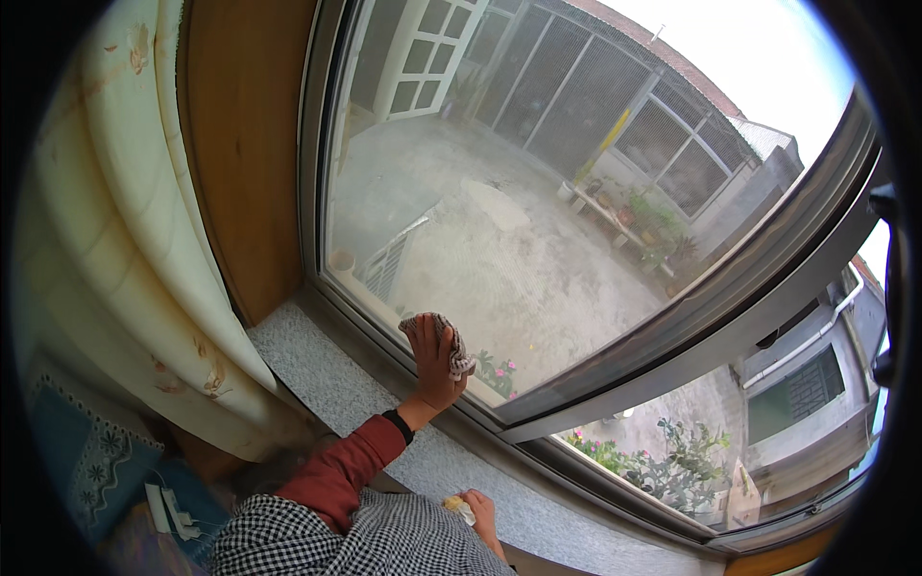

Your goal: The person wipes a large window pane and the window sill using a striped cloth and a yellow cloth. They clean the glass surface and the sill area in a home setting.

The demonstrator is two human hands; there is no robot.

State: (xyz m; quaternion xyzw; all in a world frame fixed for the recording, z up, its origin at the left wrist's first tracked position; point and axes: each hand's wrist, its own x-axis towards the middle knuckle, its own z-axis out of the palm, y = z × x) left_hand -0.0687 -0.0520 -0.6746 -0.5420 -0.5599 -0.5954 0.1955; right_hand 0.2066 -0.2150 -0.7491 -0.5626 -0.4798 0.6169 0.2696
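A brown-and-white patterned cloth [461,353] is pressed against the lower part of a window pane [461,237] by my left hand [436,360], whose fingers point up the glass. A dark band circles that wrist, below a dark red sleeve. Lower down, near the speckled stone windowsill [338,360], my right hand [482,507] holds a crumpled yellow-and-white cloth or sponge [459,507]; which of the two cannot be told. Part of that hand is hidden by the checked garment I wear.
A cream curtain [130,237] hangs at the left beside a wooden panel [245,144]. Grey metal sash frames [691,309] cross the window at the right. A white power strip [169,511] lies at the lower left. Outside are a courtyard and plants [670,461].
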